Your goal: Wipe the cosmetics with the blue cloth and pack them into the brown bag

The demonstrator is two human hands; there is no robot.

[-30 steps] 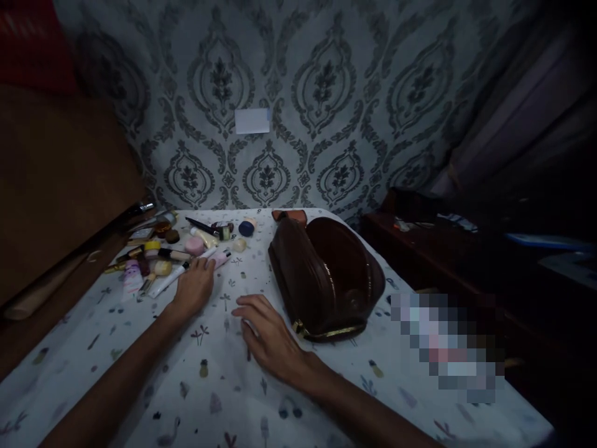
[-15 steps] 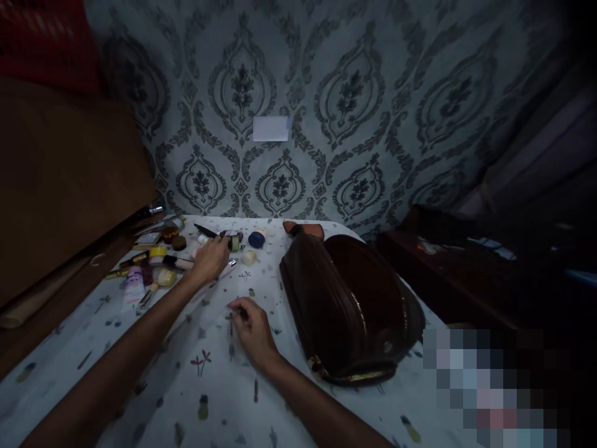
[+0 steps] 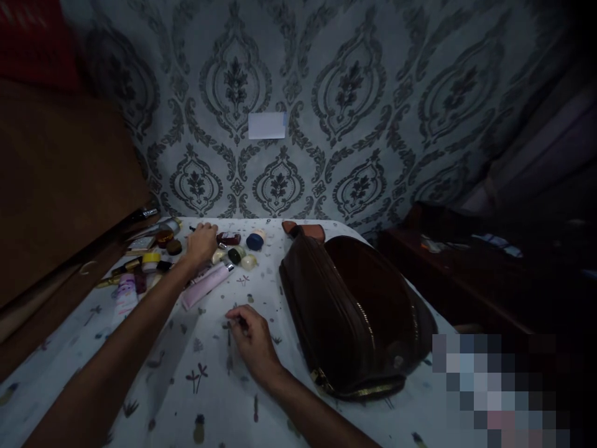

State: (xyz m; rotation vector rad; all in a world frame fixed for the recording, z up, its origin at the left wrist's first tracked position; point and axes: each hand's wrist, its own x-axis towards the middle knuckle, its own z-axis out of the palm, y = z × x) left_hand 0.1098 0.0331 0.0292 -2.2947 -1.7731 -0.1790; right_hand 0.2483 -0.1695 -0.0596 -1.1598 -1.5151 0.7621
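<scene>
My left hand point(image 3: 203, 242) is at the back of the cosmetics pile, with its fingers bent down and drawn together. A dark slim tip point(image 3: 192, 228) shows beside its fingers; what the fingertips grip is hidden. In front of that wrist lies a pink tube point(image 3: 208, 285) with a silvery cap. Just right of it are a small dark-lidded jar point(image 3: 236, 254), a pale round jar point(image 3: 249, 261), a dark red item point(image 3: 229, 239) and a blue-lidded jar point(image 3: 255, 241). My right hand point(image 3: 254, 342) hovers or rests nearer me, loosely curled and holding nothing, its thumb apart from its fingers.
A dark brown leather bag point(image 3: 345, 317) with gold zips stands to the right. On the left, several cosmetics, including a yellow-lidded jar point(image 3: 150, 261) and a purple-and-white tube point(image 3: 125, 295), lie beside a large brown panel point(image 3: 65, 168). Behind is a patterned wall point(image 3: 280, 81).
My left hand has moved back and left, off the pink tube and small jars, which now show. My right hand stays almost where it was. The view has shifted slightly.
</scene>
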